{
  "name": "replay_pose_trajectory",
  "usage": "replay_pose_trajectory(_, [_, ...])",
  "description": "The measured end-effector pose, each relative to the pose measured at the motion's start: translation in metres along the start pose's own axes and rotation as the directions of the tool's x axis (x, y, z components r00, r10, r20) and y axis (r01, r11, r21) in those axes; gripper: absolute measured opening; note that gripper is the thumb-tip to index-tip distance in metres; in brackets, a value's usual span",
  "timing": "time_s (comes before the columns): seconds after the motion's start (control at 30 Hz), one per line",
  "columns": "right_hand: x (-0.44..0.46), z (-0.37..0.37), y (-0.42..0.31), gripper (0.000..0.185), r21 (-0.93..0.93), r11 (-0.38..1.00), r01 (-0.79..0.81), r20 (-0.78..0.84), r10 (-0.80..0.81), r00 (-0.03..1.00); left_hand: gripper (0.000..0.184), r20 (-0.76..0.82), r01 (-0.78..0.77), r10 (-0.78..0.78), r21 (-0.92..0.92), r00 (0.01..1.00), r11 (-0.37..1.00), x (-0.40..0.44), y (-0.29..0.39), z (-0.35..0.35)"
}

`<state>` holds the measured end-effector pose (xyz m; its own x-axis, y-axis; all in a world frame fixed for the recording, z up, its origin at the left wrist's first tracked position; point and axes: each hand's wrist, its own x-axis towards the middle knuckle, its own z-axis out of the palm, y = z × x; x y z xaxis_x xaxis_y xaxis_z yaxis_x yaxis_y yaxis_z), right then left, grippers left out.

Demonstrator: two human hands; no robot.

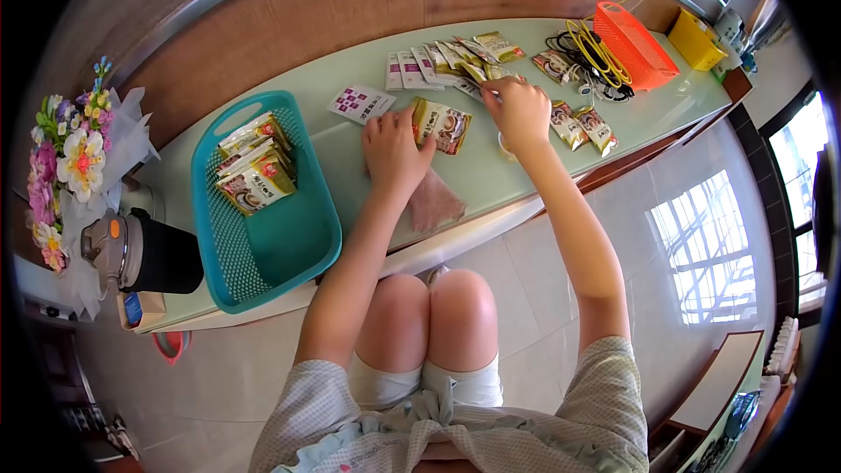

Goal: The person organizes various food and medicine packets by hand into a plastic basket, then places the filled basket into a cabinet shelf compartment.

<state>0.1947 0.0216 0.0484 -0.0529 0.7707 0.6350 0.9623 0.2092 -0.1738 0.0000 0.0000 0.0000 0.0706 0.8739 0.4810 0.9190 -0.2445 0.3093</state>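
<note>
My left hand (396, 151) rests on the table, its thumb and index finger on the left edge of a gold-and-white food packet (445, 127) printed with a bowl. My right hand (520, 114) is bent down at the near edge of a pile of similar packets (462, 56), fingertips pressed together; what they pinch is hidden. White-and-purple sachets (410, 70) lie left of that pile, and a larger white-and-purple one (361, 103) lies just beyond my left hand. Under my left wrist, a brownish cloth (435, 201) lies near the table's front edge.
A teal basket (328, 228) at left holds several gold packets (256, 186). Beside it are a black tumbler (166, 254) and artificial flowers (81, 162). To the right lie two packets (583, 128), coiled cables (600, 52), an orange basket (632, 48) and a yellow box (696, 39).
</note>
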Motion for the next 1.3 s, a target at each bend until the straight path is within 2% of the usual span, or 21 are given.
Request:
replay_pose_trajectory(0.07, [-0.002, -0.004, -0.002, 0.010, 0.122, 0.992, 0.041, -0.110, -0.028, 0.994, 0.052, 0.021, 0.023, -0.023, -0.026, 1.000, 0.999, 0.000, 0.003, -0.003])
replay_pose_trajectory(0.17, [-0.005, -0.023, -0.017, 0.010, 0.154, 0.967, 0.201, -0.141, -0.179, 0.974, 0.047, -0.030, 0.035, -0.038, -0.081, 0.999, 0.996, 0.003, 0.007, -0.003])
replay_pose_trajectory(0.3, [-0.030, -0.024, -0.051, 0.007, 0.263, 0.923, 0.281, -0.074, -0.271, 0.960, 0.041, 0.003, 0.102, -0.108, -0.350, 0.994, 0.931, 0.006, -0.007, 0.007])
replay_pose_trajectory(0.33, [-0.036, -0.016, -0.055, 0.007, 0.312, 0.900, 0.306, -0.099, -0.289, 0.952, 0.040, 0.013, 0.128, -0.135, -0.424, 0.991, 0.897, 0.007, -0.011, 0.010])
replay_pose_trajectory(0.37, [-0.041, -0.011, -0.058, 0.007, 0.329, 0.895, 0.302, -0.092, -0.288, 0.953, 0.040, 0.025, 0.153, -0.162, -0.494, 0.986, 0.856, 0.006, -0.014, 0.013])
replay_pose_trajectory(0.47, [-0.054, 0.001, -0.064, 0.008, 0.376, 0.885, 0.274, -0.059, -0.272, 0.960, 0.041, 0.087, 0.175, -0.151, -0.513, 0.985, 0.840, 0.004, -0.011, 0.005])
replay_pose_trajectory(0.57, [-0.059, 0.008, -0.062, 0.010, 0.438, 0.856, 0.275, -0.027, -0.294, 0.956, 0.042, 0.090, 0.139, -0.110, -0.453, 0.990, 0.881, 0.003, -0.012, 0.006])
replay_pose_trajectory(0.67, [-0.060, -0.007, -0.063, 0.016, 0.546, 0.837, 0.050, 0.153, -0.158, 0.976, 0.045, 0.110, 0.147, -0.108, -0.465, 0.988, 0.873, 0.002, -0.013, 0.006])
replay_pose_trajectory(0.77, [-0.043, -0.022, -0.055, 0.021, 0.485, 0.875, 0.010, 0.082, -0.056, 0.995, 0.046, 0.128, 0.173, -0.126, -0.482, 0.984, 0.859, 0.002, -0.013, 0.005])
replay_pose_trajectory(0.8, [-0.035, -0.033, -0.050, 0.036, 0.376, 0.926, -0.025, 0.203, -0.056, 0.978, 0.046, 0.121, 0.168, -0.125, -0.472, 0.985, 0.866, 0.002, -0.013, 0.005])
replay_pose_trajectory(0.9, [-0.027, -0.004, -0.013, 0.054, 0.163, 0.974, 0.156, 0.154, -0.182, 0.971, 0.047, 0.109, 0.157, -0.120, -0.455, 0.987, 0.877, 0.001, -0.012, 0.007])
replay_pose_trajectory(0.93, [-0.020, -0.002, -0.005, 0.066, 0.183, 0.978, 0.100, 0.401, -0.167, 0.901, 0.047, 0.109, 0.157, -0.120, -0.460, 0.987, 0.874, 0.002, -0.012, 0.007])
replay_pose_trajectory(1.03, [-0.006, 0.006, 0.004, 0.074, 0.226, 0.974, 0.024, 0.585, -0.155, 0.796, 0.046, 0.120, 0.162, -0.119, -0.468, 0.986, 0.869, 0.002, -0.012, 0.005])
replay_pose_trajectory(1.13, [0.005, 0.006, 0.008, 0.078, 0.213, 0.974, 0.083, 0.594, -0.196, 0.780, 0.046, 0.127, 0.163, -0.117, -0.466, 0.985, 0.870, 0.003, -0.011, 0.003])
replay_pose_trajectory(1.23, [0.017, 0.003, 0.011, 0.073, 0.258, 0.966, 0.017, 0.704, -0.200, 0.681, 0.046, 0.133, 0.164, -0.115, -0.463, 0.984, 0.871, 0.003, -0.012, 0.002])
replay_pose_trajectory(1.3, [0.016, -0.003, 0.013, 0.065, 0.334, 0.942, -0.025, 0.665, -0.217, 0.714, 0.045, 0.128, 0.157, -0.110, -0.467, 0.986, 0.870, 0.003, -0.013, 0.003])
